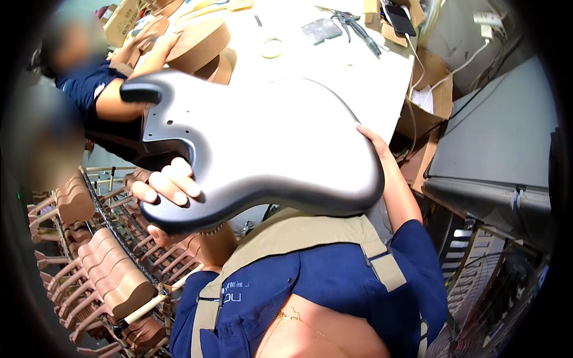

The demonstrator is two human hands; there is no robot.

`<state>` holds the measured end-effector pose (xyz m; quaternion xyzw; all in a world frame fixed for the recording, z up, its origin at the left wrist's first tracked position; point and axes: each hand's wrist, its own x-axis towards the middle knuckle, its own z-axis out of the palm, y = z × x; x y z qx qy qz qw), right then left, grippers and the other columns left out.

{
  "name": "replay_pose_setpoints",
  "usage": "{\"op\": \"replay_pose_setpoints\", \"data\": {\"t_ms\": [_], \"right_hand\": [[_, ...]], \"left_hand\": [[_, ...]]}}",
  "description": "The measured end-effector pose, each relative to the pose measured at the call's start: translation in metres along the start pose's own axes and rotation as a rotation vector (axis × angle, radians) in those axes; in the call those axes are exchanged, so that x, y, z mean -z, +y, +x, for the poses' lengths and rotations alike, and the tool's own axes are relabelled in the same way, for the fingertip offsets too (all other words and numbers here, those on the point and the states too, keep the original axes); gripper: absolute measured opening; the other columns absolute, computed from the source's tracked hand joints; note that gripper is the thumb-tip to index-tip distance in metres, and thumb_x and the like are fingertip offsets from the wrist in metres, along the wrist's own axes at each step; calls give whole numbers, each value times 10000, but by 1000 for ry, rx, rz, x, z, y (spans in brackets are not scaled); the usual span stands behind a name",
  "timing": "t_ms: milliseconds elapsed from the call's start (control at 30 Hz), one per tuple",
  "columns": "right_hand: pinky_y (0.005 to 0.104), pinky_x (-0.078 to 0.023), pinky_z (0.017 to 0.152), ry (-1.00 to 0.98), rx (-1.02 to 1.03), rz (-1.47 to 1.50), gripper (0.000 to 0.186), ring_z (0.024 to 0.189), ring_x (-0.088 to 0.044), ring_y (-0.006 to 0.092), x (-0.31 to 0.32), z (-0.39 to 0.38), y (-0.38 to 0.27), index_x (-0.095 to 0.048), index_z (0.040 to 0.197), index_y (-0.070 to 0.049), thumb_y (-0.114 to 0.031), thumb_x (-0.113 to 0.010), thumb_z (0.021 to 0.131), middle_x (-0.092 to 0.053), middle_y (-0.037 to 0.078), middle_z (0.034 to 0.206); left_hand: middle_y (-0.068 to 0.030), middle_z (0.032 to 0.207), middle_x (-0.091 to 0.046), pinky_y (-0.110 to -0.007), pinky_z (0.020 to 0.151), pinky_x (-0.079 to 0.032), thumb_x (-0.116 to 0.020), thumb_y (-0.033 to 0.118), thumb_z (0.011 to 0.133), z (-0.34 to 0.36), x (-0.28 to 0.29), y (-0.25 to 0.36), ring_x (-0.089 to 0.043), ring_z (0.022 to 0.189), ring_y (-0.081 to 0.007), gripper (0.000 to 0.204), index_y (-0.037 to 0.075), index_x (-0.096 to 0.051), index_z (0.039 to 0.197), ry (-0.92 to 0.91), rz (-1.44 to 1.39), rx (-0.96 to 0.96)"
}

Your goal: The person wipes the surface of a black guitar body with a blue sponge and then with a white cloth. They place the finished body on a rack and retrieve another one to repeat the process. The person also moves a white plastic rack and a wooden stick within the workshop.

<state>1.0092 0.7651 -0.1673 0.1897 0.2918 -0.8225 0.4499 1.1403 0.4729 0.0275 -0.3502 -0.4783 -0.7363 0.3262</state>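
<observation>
A dark electric guitar body (280, 137) with a bright glare on its face lies across the view in front of my chest. My left hand (170, 185) grips the lower left horn, fingers over the face and thumb beneath the edge. Along the rounded right end, my right hand (376, 143) holds the rim; most of its fingers are hidden under the body. Small screw holes show near the neck pocket at the left. The underside is not visible.
Behind the body is a bright white table (310, 56) with pliers (352, 27), a tape ring (272, 48) and a phone (400, 19). A co-worker's hands (161, 45) hold a brown wooden body (200, 45) at upper left. Racks of brown bodies (110, 271) stand at lower left.
</observation>
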Motion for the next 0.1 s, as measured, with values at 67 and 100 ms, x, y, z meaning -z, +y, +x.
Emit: {"op": "replay_pose_setpoints", "data": {"t_ms": [67, 100], "right_hand": [[362, -482, 818, -96, 242, -49, 511, 975, -568, 272, -6, -2, 3, -468, 1148, 52, -222, -634, 750, -571, 160, 1064], [375, -473, 844, -174, 339, -73, 621, 991, -564, 280, -12, -4, 4, -381, 1229, 54, -247, -642, 752, -538, 172, 1128]], "left_hand": [[-157, 875, -551, -437, 956, -305, -511, 370, 789, -28, -6, 7, -511, 1012, -321, 498, 30, -372, 1126, 462, 100, 35], [-221, 1247, -427, -446, 1055, -184, -491, 400, 795, -52, 3, 14, -378, 1194, -353, 608, 38, -312, 1250, 596, 61, 148]]}}
